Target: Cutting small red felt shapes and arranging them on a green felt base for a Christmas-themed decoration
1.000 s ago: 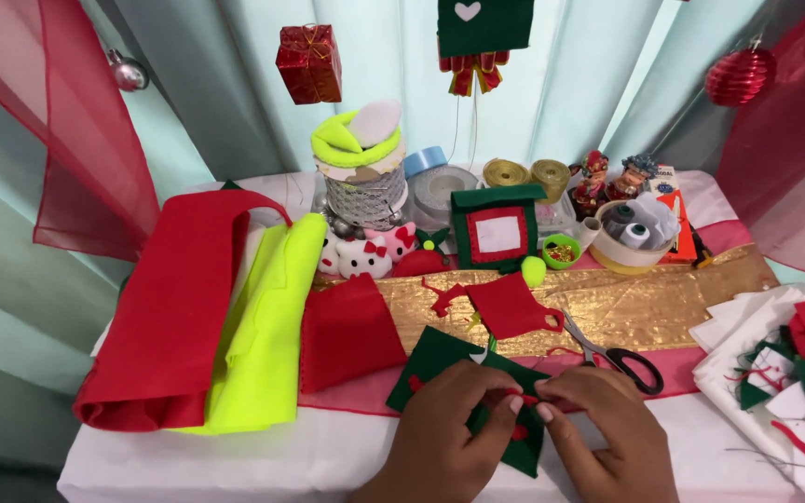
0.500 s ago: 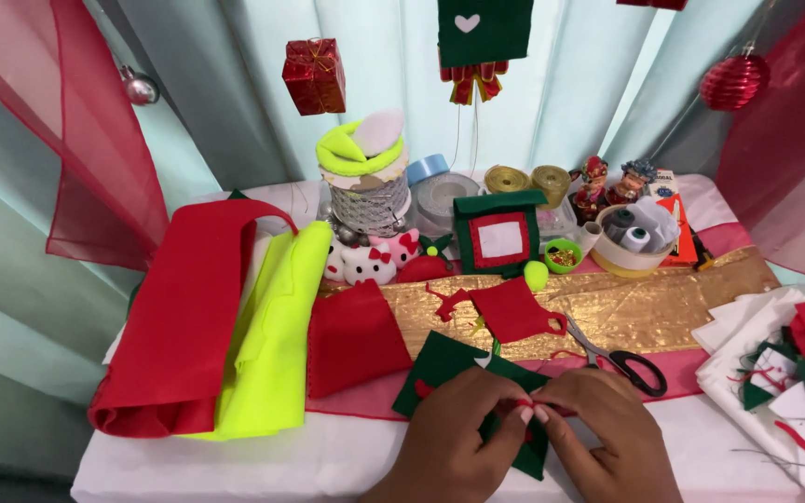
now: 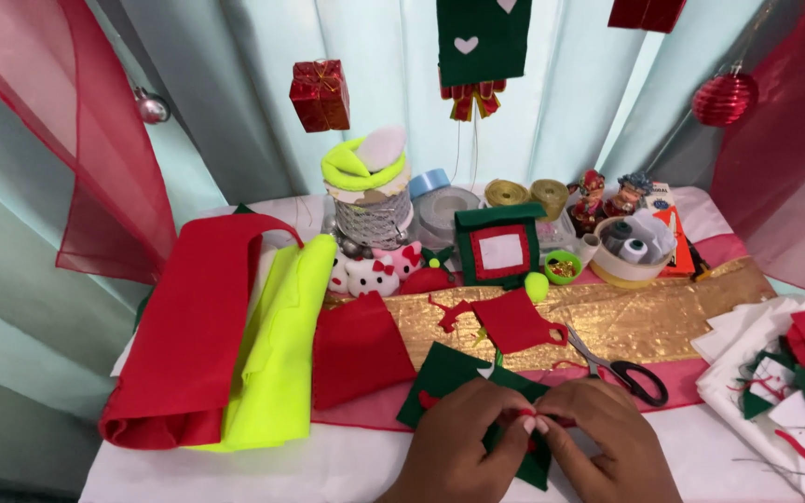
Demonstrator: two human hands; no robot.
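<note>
Both hands low at 6 o'clock, fingertips meeting. Left hand [image 3: 463, 442] and right hand [image 3: 598, 438] pinch small red strip [image 3: 538, 416] together over dark green felt piece [image 3: 454, 377]. Felt flat, matte, jagged-edged, lying on white tabletop [image 3: 328, 470], partly hidden under hands. Black-handled scissors [image 3: 621, 371] at 1 o'clock from hands, on shiny gold fabric band [image 3: 663, 312]. Red felt cut-out [image 3: 514, 319] at 12. Folded neon yellow felt [image 3: 277, 349] and red felt roll [image 3: 188, 326] at 9 to 10.

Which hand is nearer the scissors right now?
Right. The right hand lies just below the scissors, almost touching the handles; the left hand is farther off, on the green felt.
</note>
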